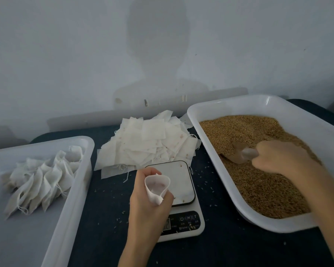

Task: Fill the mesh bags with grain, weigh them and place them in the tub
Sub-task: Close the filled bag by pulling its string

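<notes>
while left hand (pixel 148 197) fingers hold open small white mesh bag (pixel 157 186) | right hand (pixel 278 158) grips clear plastic scoop (pixel 241 154) in brown grain (pixel 258 182); filling step | next: lift, pour steadily

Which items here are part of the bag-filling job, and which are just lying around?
In use: left hand holding open mesh bag; right hand with scoop; grain tray; scale; filled-bag tub; empty bags.
Lying about: spilled grains.

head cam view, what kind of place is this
Probably a small hand-packing bench against a plain wall: a tray of grain, a digital scale, a pile of empty mesh bags, and a tub holding filled ones.
</notes>
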Available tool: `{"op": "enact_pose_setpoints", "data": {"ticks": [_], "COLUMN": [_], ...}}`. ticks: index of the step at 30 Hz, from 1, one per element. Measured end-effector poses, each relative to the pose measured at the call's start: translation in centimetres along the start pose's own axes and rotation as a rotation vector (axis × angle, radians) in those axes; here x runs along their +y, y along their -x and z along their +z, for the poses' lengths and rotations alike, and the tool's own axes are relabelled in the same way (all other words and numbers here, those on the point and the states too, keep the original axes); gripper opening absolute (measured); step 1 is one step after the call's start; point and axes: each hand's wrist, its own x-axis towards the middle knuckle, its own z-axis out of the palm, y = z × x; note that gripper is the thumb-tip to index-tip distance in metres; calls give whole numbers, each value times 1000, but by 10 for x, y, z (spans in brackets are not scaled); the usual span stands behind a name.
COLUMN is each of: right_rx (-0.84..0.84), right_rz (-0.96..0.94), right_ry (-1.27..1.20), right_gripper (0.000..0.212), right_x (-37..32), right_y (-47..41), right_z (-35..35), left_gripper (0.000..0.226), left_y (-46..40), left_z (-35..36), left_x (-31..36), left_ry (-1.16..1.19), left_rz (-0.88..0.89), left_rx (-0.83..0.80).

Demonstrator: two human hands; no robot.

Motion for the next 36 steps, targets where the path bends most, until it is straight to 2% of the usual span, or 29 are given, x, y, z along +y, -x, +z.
{"op": "enact_pose_setpoints", "data": {"ticks": [2, 6, 10, 14, 18, 22, 28, 32, 36], "right_rx": [-12, 50, 216, 410, 421, 327, 168, 88, 34], "right_rz": [-17, -19, -48, -182, -332, -448, -621, -699, -740], "right_ry": [-72, -285, -652, -751, -758, -664, -551, -469, -324], "right_gripper": [15, 35, 16, 23, 28, 43, 36, 53, 54], "right_x": [4, 22, 35, 27, 18, 9, 0, 0, -1], "right_y": [-3, 6, 30, 48, 60, 61, 49, 44, 40], "right_z": [8, 14, 21, 26, 8, -16, -47, -62, -75], "left_gripper": [43, 43, 44, 46, 48, 47, 46, 49, 48], "left_y": [0, -1, -4, -9, -18, -31, -40, -38, -36], "left_z": [-1, -1, 0, 0, -2, -5, -3, -2, 1], "left_x": [-1, -4, -5, -5, -2, 1, -4, -6, -5], "left_ry": [6, 6, 3, -16, -32, -61, -128, -134, -173], "left_rz": [-11, -16, -25, -31, -71, -51, -82, -116, -75], "left_rx": [1, 14, 17, -13, -64, -84, -108, -107, -101]}}
